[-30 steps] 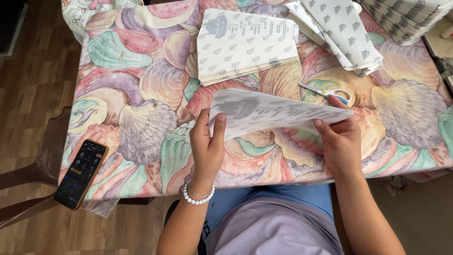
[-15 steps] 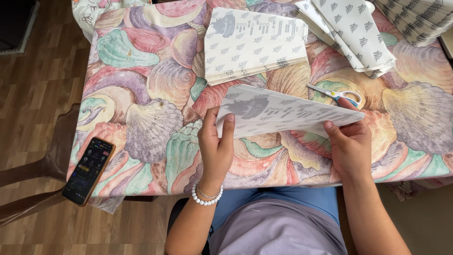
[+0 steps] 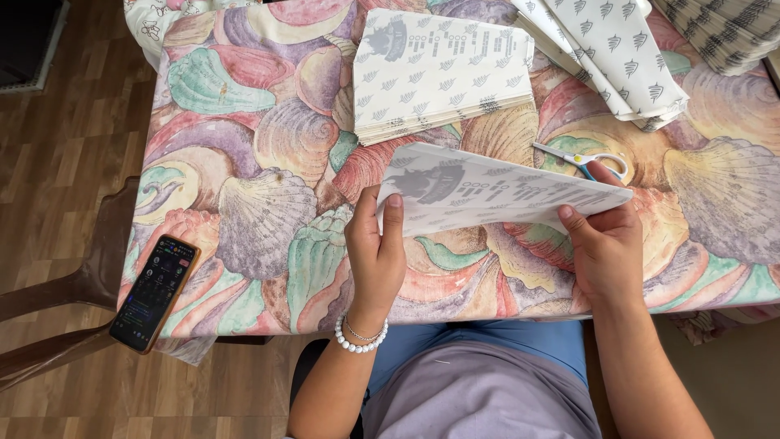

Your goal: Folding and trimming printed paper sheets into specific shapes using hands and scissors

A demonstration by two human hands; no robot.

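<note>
Pinching one thin printed paper sheet (image 3: pixel 496 191) at both ends, left hand (image 3: pixel 375 256) and right hand (image 3: pixel 608 244) hover over the shell-patterned counter (image 3: pixel 268 187); one neat stack (image 3: pixel 439 69) beyond.

Printed sheet (image 3: pixel 496 191) (between both hands)

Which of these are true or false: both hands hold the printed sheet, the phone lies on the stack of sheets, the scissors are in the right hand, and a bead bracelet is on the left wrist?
1. Both the left hand and right hand hold the printed sheet: true.
2. The phone lies on the stack of sheets: false, it lies at the table's near left corner.
3. The scissors are in the right hand: false, they lie on the table beyond it.
4. A bead bracelet is on the left wrist: true.
</note>
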